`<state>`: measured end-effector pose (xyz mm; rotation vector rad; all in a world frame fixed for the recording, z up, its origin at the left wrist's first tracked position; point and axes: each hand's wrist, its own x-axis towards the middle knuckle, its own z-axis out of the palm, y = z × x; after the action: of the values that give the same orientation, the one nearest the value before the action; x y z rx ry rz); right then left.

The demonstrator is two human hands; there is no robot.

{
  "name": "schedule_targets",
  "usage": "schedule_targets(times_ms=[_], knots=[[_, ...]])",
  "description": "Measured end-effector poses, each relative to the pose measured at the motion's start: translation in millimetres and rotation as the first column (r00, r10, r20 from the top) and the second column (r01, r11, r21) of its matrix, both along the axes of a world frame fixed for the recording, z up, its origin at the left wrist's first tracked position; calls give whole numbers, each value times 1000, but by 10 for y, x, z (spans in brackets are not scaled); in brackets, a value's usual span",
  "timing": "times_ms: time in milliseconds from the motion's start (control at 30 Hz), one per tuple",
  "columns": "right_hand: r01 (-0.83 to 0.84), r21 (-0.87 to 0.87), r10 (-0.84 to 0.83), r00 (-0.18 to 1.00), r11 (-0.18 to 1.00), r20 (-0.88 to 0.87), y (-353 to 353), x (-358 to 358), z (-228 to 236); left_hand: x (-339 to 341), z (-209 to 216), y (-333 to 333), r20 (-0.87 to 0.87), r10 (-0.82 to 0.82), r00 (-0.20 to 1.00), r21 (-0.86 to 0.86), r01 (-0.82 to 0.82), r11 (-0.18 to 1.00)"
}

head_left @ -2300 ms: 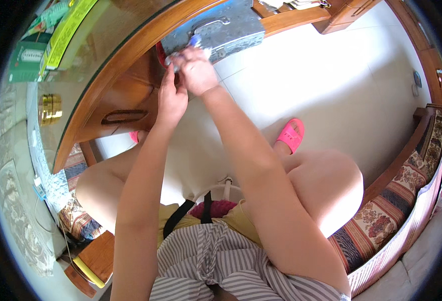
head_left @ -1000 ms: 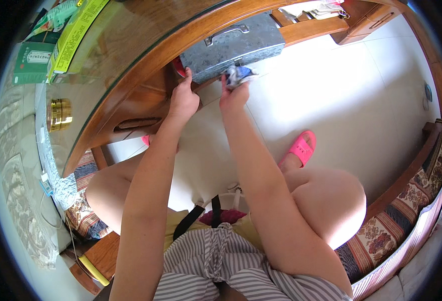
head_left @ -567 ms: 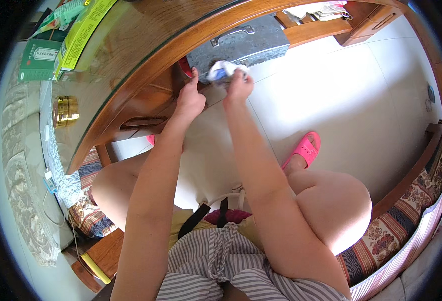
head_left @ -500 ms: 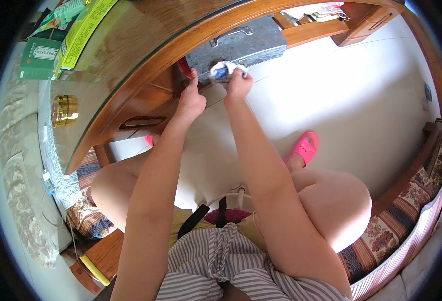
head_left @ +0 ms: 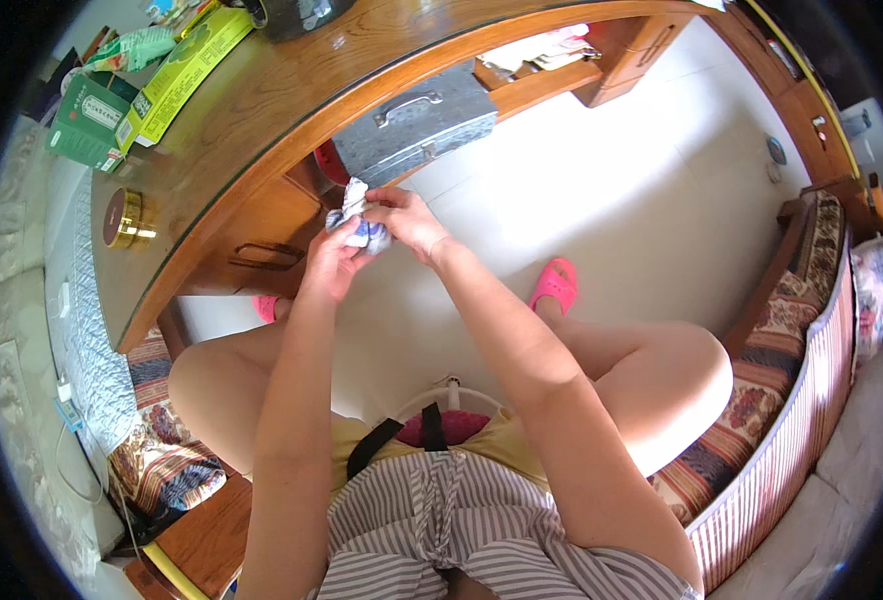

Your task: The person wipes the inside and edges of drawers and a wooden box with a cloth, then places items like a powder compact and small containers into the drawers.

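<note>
A crumpled white and blue cloth (head_left: 369, 236) is bunched between my two hands, in front of the coffee table's drawer side. My left hand (head_left: 329, 264) grips it from the near left, fingers closed round its lower part. From the right, my right hand (head_left: 411, 222) pinches its upper part. Just beyond them a worn grey metal box (head_left: 416, 120) with a handle on its lid sits shut under the tabletop. A red thing (head_left: 330, 162) shows partly at the box's left end; its kind is hidden.
The curved wooden table (head_left: 271, 110) with a glass top carries green and yellow boxes (head_left: 176, 85) and a gold-lidded jar (head_left: 128, 218). Papers or cloths (head_left: 536, 50) lie on the shelf beyond. A patterned cushioned bench (head_left: 761, 380) stands at right. My feet wear pink slippers (head_left: 557, 284).
Both hands have drawn back from the metal box and come together, and the left hand now holds the cloth too. The view has shifted, showing more of the tabletop.
</note>
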<state>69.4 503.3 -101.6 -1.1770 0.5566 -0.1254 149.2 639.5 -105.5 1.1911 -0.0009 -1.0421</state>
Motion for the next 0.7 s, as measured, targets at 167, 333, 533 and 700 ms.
schedule_targets(times_ms=[167,333,533,700], knots=[[240,-245,-217,969,939,118,-12,-310,150,-133,77,-183,74,104,992,-49,-101,994],[68,-364,-10,987,929,158,51,-553,495,-254,271,-254,367,3,930,72,-31,997],[76,263,-118,982,962,149,143,-823,638,-442,491,-238,363,-75,929,68,54,996],[142,285,-178,979,948,101,423,-848,669,-409,342,-189,727,-125,675,139,34,990]])
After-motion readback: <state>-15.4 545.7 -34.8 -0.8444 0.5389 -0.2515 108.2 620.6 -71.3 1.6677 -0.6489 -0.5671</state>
